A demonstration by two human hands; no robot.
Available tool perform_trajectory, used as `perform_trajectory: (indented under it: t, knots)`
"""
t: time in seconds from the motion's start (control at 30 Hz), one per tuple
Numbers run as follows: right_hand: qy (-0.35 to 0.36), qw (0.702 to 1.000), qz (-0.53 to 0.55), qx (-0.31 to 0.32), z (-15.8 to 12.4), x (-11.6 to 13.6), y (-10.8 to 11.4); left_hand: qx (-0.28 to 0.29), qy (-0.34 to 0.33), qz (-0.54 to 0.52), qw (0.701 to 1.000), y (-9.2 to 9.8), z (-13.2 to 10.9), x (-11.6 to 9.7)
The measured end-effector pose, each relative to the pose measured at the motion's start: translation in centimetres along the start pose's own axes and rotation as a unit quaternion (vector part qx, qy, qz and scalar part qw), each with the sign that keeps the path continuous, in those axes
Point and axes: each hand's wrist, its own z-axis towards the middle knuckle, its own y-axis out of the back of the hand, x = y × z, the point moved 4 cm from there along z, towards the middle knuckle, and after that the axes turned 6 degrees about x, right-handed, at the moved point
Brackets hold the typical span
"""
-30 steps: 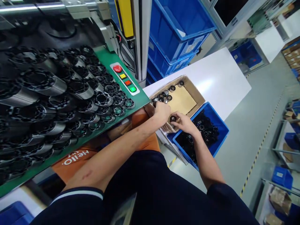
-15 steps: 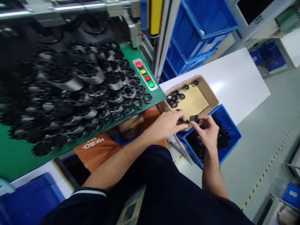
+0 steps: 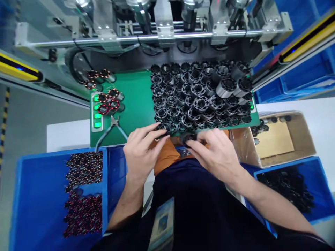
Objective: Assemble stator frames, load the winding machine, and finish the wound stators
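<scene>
Many black-and-silver toothed motor stator cores (image 3: 197,89) stand packed in rows, some stacked, on the green worktop (image 3: 136,94). My left hand (image 3: 141,150) is at the worktop's front edge, its fingers closed around a stator core (image 3: 163,129) at the front left corner of the rows. My right hand (image 3: 217,153) pinches another dark stator core (image 3: 186,138) just off the front edge, slightly blurred. Left of the rows lie several copper-wound stators (image 3: 110,104). A pair of cutting pliers (image 3: 114,122) with blue handles lies near them.
Machine spindles and a rail (image 3: 167,37) span the back. A blue bin (image 3: 39,195) of wound stators is at left. At right are a cardboard box (image 3: 303,139) with a few cores and a blue bin (image 3: 321,188) of black parts. Yellow-black posts (image 3: 306,38) flank the worktop.
The view has swung left to face the worktop. Both hands have moved from over the cardboard box and right bin to the worktop's front edge, and are now farther apart.
</scene>
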Motion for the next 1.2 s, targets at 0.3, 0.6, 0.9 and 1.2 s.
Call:
perform_trajectory:
  t: [0.3, 0.6, 0.9, 1.2]
  knots:
    - [0.021, 0.986, -0.14, 0.091, 7.2, 0.9, -4.1, 0.018, 0.012, -0.01, 1.0, -1.3, 0.9, 2.3]
    - [0.017, 0.984, -0.15, 0.098, 7.5, 1.4, -3.5, 0.012, 0.026, -0.047, 0.998, -2.2, 0.4, 2.8]
    - [0.012, 0.984, -0.152, 0.091, 7.9, 1.2, -4.5, 0.0, 0.035, -0.041, 0.999, -2.7, 0.2, 2.4]
    - [-0.009, 0.996, -0.005, 0.093, 1.6, 0.8, -1.8, -0.023, 0.044, -0.035, 0.998, -2.5, 0.1, 2.0]
